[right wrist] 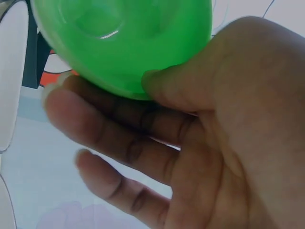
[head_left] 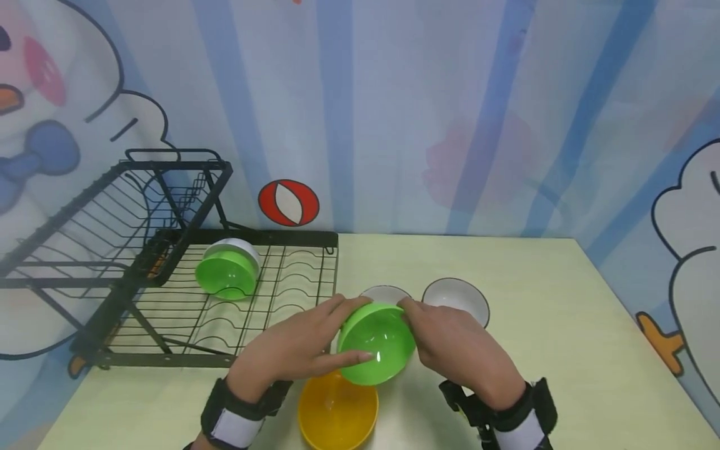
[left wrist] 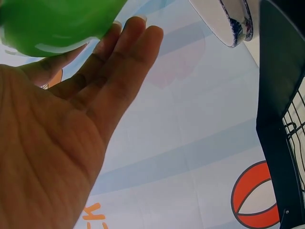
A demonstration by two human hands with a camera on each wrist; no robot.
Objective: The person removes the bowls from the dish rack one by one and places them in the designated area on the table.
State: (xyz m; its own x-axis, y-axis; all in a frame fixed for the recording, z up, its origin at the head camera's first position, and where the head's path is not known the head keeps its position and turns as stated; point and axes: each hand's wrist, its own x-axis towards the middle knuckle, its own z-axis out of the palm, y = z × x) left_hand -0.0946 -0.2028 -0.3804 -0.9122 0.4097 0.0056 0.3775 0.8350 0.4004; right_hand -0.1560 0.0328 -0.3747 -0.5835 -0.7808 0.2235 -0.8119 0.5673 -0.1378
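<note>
A light green bowl (head_left: 375, 350) is held up between both hands, tilted so that its inside faces the head camera. My right hand (head_left: 458, 344) pinches its right rim; in the right wrist view the thumb lies against the green bowl (right wrist: 128, 52) with fingers on the other side. My left hand (head_left: 304, 340) is at its left, thumb across the opening and fingers behind the rim. From the left wrist, the fingers look fairly straight beside the green bowl (left wrist: 62, 24). Just below, a yellow bowl (head_left: 337, 412) stands on the table, partly covered by the green one.
Behind the hands are two white bowls, one mostly hidden (head_left: 385, 292) and one at right (head_left: 457, 297). A black wire dish rack (head_left: 287, 281) fills the left side, holding another green bowl (head_left: 226, 275) in front of a white bowl (head_left: 239, 245). A patterned backdrop (head_left: 388, 125) rises behind the table.
</note>
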